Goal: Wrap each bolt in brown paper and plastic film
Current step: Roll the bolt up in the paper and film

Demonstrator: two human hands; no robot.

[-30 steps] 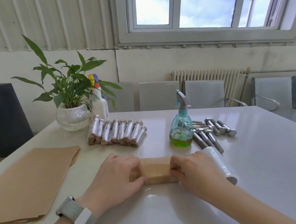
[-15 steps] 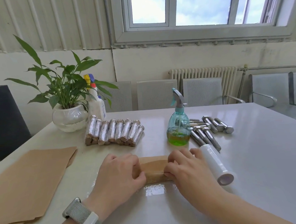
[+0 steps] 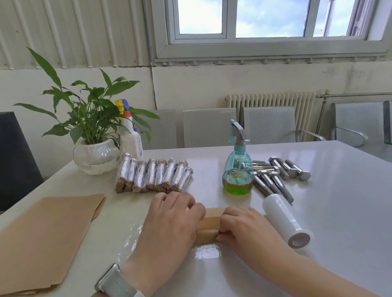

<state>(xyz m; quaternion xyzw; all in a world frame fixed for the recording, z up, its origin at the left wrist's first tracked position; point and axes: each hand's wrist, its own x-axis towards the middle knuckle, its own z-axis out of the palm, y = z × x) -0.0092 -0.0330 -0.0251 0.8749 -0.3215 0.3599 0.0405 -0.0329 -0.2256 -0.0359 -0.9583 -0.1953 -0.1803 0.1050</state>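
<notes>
I note, L to R: brown paper sheets [image 3: 43, 242] flat at table's left; left hand [image 3: 169, 227] and right hand [image 3: 247, 232] both curled over paper-wrapped bolt [image 3: 207, 227] at centre, on clear film [image 3: 131, 240]; film roll [image 3: 285, 221] just beside R hand; bare bolts [image 3: 280, 173] behind

Place: an office or waiting-room corner put to use as a packing bench.
Seating: a row of grey perforated-metal chairs [image 3: 208, 127] with steel armrests, across the middle of the frame.
Heating: a white ribbed radiator [image 3: 272, 103] on the wall behind them, centre right.
Walls: corrugated panelling [image 3: 59, 30] upper left, a white-framed window [image 3: 272, 19] showing sky at top.
Table: a glossy white table [image 3: 341, 209] filling the lower frame.
Office touch: a potted plant [image 3: 91, 122] in a round bowl, left.
Packing signs: bare steel bolts [image 3: 280, 173] right of centre, a row of wrapped bolts [image 3: 153, 175] at centre, brown paper sheets [image 3: 41, 242] lower left, a film roll [image 3: 285, 219] lower right.
</notes>
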